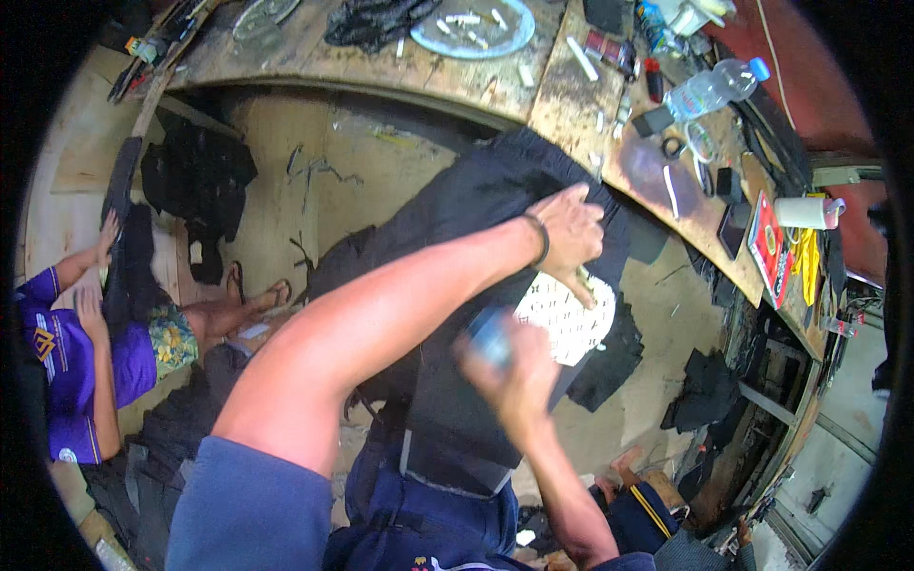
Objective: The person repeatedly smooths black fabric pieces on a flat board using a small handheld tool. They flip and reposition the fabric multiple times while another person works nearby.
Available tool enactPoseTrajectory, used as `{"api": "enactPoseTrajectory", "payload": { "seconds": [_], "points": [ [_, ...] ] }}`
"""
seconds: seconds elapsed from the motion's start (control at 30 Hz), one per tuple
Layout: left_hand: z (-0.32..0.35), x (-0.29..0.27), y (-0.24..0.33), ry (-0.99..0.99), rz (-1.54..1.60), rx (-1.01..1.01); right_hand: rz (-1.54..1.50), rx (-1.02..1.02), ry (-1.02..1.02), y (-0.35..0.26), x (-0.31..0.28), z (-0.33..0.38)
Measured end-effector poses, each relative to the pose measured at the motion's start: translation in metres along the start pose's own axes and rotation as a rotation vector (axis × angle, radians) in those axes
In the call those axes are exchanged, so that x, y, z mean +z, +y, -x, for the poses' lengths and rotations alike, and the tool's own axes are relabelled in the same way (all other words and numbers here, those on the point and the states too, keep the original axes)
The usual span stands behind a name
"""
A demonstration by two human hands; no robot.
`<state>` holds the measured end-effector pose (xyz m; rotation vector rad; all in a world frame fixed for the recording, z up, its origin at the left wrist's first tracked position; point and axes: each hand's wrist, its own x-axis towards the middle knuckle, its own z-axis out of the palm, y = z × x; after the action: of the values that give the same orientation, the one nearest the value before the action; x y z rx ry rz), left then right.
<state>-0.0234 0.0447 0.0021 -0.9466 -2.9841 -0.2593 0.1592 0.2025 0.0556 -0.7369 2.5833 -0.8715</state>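
Observation:
Black cloth (457,205) lies spread over a dark board (455,443) that extends out in front of me. On the cloth rests a white sheet (564,319) with dark printed marks and a rounded edge. My left hand (571,228), with a dark band at the wrist, presses on the cloth; its thumb reaches down onto the sheet and the fingers are bent but apart. Just left of the sheet, my right hand (524,376) is closed round a blue rounded object (491,340). Motion blurs that object, so its kind cannot be made out.
A wooden workbench (495,90) curves across the far side and right. It carries a plate (487,29) with white sticks, a plastic bottle (716,88) and a white cup (809,213). A person in purple (81,352) sits at left. Black scraps (705,390) litter the floor.

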Motion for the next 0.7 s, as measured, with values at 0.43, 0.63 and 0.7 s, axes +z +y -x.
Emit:
{"api": "enactPoseTrajectory", "payload": {
  "seconds": [0.43,0.63,0.7],
  "points": [
    [-0.001,-0.002,-0.001,0.005,0.000,-0.060,-0.022,-0.245,0.043,0.030,0.001,0.061],
    [0.021,-0.049,0.011,-0.077,-0.068,-0.257,-0.042,-0.233,-0.035,0.033,0.017,0.143],
    [0.035,-0.054,0.026,0.071,-0.126,-0.418,-0.001,-0.298,-0.043,0.039,0.020,0.153]
  ]
}}
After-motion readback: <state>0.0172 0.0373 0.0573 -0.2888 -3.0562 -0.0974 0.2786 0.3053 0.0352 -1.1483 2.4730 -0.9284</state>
